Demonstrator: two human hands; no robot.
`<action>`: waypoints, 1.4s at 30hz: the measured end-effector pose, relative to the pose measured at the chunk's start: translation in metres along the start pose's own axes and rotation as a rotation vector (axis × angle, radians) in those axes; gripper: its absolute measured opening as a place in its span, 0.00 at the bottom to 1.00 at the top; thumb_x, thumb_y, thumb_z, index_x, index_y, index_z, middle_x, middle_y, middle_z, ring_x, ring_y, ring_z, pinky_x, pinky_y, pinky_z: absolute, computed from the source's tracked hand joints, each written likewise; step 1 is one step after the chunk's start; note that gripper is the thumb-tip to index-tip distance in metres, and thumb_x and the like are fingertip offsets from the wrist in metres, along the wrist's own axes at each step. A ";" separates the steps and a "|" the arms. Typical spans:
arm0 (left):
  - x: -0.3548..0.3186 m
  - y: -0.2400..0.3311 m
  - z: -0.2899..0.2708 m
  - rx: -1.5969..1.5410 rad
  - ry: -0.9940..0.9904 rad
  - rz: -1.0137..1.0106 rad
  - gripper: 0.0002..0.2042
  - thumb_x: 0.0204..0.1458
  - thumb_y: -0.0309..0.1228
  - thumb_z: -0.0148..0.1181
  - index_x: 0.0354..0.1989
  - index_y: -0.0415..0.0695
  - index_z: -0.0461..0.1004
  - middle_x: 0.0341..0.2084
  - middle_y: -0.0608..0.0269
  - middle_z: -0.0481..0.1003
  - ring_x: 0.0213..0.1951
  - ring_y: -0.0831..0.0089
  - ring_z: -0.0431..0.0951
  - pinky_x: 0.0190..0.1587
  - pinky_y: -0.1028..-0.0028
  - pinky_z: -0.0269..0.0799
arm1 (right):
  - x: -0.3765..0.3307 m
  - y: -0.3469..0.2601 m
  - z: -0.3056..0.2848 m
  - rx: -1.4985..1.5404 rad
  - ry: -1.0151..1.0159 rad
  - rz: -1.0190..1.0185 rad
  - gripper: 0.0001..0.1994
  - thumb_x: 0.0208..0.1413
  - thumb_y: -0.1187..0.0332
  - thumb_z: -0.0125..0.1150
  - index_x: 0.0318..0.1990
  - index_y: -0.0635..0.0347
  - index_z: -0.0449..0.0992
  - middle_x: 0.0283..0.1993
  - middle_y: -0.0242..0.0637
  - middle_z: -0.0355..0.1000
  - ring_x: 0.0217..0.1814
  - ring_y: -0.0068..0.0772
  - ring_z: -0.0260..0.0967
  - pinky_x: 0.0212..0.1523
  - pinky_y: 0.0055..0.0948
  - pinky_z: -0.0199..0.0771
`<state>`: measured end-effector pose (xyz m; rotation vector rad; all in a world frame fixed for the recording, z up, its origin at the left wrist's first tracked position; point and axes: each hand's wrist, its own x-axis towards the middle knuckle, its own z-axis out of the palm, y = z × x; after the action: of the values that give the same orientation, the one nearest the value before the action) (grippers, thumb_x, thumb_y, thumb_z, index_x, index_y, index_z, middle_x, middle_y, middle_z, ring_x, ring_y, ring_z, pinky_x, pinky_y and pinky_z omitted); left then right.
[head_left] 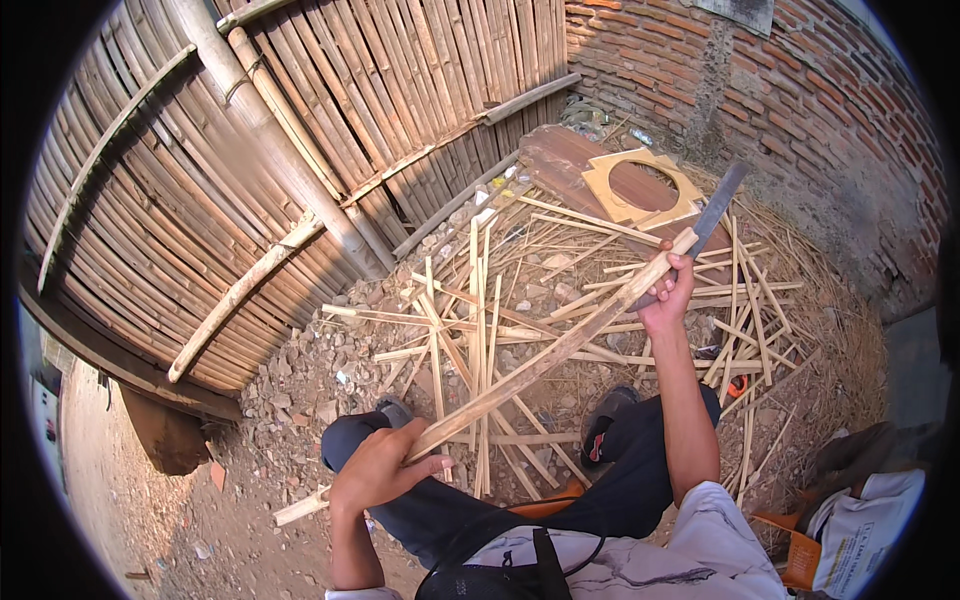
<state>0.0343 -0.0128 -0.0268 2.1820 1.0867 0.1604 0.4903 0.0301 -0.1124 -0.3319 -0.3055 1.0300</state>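
While the left hand (375,470) steadies a pale bamboo strip (540,360), the right hand (668,295) holds a flat blade (718,208).

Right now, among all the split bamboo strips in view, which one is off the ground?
The long pale bamboo strip running diagonally between both hands: the left hand grips its lower end, and the right hand holds its upper end with a flat-bladed knife. The rest lie scattered.

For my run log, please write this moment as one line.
left hand: grips bamboo strip | right hand: holds knife at far end | ground: cut strips
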 end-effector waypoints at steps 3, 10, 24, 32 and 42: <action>0.007 -0.018 0.015 -0.151 -0.060 0.013 0.17 0.60 0.43 0.66 0.41 0.38 0.77 0.16 0.51 0.71 0.20 0.54 0.73 0.27 0.63 0.67 | -0.001 -0.006 0.005 -0.171 0.034 -0.016 0.17 0.63 0.64 0.53 0.57 0.61 0.71 0.13 0.16 0.52 0.11 0.11 0.48 0.15 0.19 0.58; 0.009 -0.016 0.046 -0.375 0.159 -0.130 0.15 0.64 0.39 0.63 0.41 0.36 0.76 0.16 0.57 0.71 0.20 0.73 0.70 0.27 0.68 0.66 | -0.016 -0.009 0.019 -1.039 0.172 -0.182 0.24 0.71 0.49 0.52 0.38 0.67 0.76 0.16 0.23 0.55 0.15 0.15 0.52 0.18 0.21 0.53; 0.040 -0.013 0.081 -0.617 0.169 -0.160 0.18 0.70 0.42 0.55 0.38 0.37 0.74 0.18 0.72 0.66 0.23 0.84 0.62 0.25 0.75 0.60 | -0.111 0.088 0.037 -2.107 -0.811 -0.319 0.34 0.58 0.31 0.58 0.28 0.59 0.75 0.12 0.36 0.68 0.13 0.41 0.71 0.16 0.40 0.71; 0.035 -0.011 0.081 -0.915 0.107 -0.192 0.19 0.71 0.46 0.50 0.34 0.43 0.71 0.17 0.77 0.61 0.17 0.87 0.55 0.18 0.80 0.49 | -0.091 0.077 0.034 -1.935 -0.754 -0.361 0.34 0.57 0.30 0.56 0.29 0.58 0.76 0.12 0.39 0.67 0.14 0.45 0.72 0.17 0.42 0.71; 0.026 -0.003 0.071 -0.980 0.037 -0.320 0.19 0.71 0.47 0.50 0.31 0.45 0.69 0.17 0.77 0.61 0.17 0.86 0.55 0.18 0.80 0.50 | -0.077 0.061 0.039 -2.037 -0.693 -0.435 0.35 0.61 0.33 0.55 0.34 0.64 0.80 0.10 0.44 0.64 0.14 0.50 0.71 0.20 0.45 0.70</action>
<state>0.0768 -0.0297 -0.0869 1.1277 1.0476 0.4738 0.3898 -0.0030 -0.1087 -1.6120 -1.9497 -0.0058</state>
